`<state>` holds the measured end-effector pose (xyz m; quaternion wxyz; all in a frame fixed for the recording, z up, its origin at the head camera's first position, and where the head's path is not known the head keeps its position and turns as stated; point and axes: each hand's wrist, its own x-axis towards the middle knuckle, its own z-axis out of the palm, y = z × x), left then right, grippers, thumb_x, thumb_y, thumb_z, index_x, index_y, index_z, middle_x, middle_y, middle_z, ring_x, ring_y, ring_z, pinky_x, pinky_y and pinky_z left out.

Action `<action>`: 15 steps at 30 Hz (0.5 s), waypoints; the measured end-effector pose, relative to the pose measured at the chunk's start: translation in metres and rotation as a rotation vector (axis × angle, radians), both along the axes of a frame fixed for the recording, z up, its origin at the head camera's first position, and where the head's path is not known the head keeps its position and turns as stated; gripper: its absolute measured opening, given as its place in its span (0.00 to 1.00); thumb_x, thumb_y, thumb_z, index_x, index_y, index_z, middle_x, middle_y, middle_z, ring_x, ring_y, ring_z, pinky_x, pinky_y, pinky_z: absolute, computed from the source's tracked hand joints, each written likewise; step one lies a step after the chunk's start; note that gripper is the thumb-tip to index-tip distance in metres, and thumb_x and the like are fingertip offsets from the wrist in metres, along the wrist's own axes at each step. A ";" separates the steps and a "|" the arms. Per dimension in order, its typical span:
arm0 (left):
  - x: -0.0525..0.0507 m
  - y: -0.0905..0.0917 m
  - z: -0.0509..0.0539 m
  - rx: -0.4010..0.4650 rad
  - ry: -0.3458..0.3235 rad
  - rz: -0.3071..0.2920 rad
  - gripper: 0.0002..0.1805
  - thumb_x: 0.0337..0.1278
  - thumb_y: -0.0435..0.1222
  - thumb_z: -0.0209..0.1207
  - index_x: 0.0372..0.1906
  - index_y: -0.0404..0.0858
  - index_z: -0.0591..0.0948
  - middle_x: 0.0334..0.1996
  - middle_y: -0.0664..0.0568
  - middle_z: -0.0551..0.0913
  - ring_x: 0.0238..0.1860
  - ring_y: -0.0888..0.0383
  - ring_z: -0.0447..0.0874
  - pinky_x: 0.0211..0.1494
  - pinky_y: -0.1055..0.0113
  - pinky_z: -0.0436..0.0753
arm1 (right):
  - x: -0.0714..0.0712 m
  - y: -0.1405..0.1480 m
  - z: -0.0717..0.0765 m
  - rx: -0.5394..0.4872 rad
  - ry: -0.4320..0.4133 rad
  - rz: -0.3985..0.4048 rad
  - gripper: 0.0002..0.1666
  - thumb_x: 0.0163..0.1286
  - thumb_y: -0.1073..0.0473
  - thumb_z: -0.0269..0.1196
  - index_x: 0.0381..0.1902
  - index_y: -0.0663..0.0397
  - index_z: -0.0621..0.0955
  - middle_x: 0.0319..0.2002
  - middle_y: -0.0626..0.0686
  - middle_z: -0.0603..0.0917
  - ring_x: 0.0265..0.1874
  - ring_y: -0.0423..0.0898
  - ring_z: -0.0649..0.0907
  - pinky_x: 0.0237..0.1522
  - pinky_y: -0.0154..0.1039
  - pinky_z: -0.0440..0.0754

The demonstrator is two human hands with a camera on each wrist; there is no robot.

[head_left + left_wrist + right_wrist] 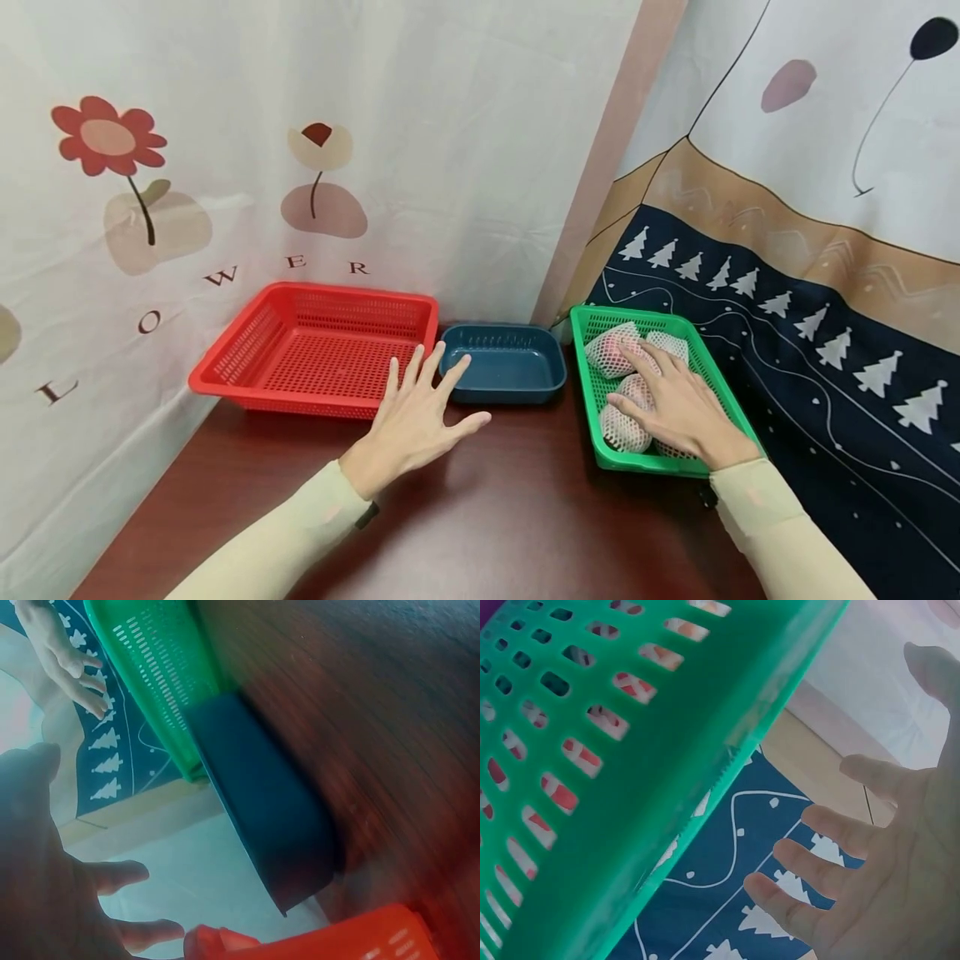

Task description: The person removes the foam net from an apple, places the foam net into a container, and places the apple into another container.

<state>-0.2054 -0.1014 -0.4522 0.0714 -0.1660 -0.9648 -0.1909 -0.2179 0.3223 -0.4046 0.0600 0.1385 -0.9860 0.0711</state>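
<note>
My right hand (686, 408) hovers over the green basket (645, 463) at the right, fingers spread and holding nothing. Inside that basket lie several round reddish fruits (611, 350) in white foam nets, partly hidden under the hand. The right wrist view puts the right hand (885, 862) above the basket's rim, apart from it. My left hand (415, 425) is spread above the table, holding nothing, before the red basket (300, 407) and the dark blue tray (502, 367). In the left wrist view the left fingers stand clear of the tray (255, 795).
A dark reddish-brown table (517, 517) lies under everything. A white curtain (465, 150) with printed flowers and letters hangs behind the containers. To the right, a dark blue cloth (832, 400) with white trees borders the green basket.
</note>
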 end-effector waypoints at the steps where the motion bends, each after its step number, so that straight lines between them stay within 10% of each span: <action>1: 0.000 0.001 0.000 0.000 0.000 0.001 0.56 0.72 0.80 0.55 0.96 0.59 0.62 0.98 0.42 0.53 0.98 0.29 0.46 0.95 0.20 0.40 | -0.001 0.000 0.001 0.002 0.000 0.000 0.55 0.83 0.23 0.62 0.94 0.45 0.66 0.93 0.67 0.64 0.89 0.77 0.65 0.81 0.88 0.68; 10: -0.001 0.008 0.001 0.044 -0.006 -0.015 0.55 0.73 0.80 0.55 0.95 0.60 0.63 0.97 0.42 0.57 0.97 0.30 0.49 0.95 0.18 0.41 | -0.008 0.001 0.003 -0.005 -0.026 0.019 0.55 0.84 0.23 0.63 0.94 0.45 0.66 0.92 0.69 0.64 0.88 0.78 0.66 0.80 0.87 0.70; 15: -0.013 0.017 -0.023 0.118 0.050 -0.061 0.56 0.70 0.87 0.46 0.95 0.68 0.60 0.98 0.47 0.56 0.98 0.33 0.47 0.94 0.17 0.38 | -0.008 0.004 0.006 0.012 -0.048 0.015 0.54 0.84 0.25 0.65 0.93 0.48 0.67 0.90 0.70 0.67 0.87 0.78 0.68 0.78 0.88 0.71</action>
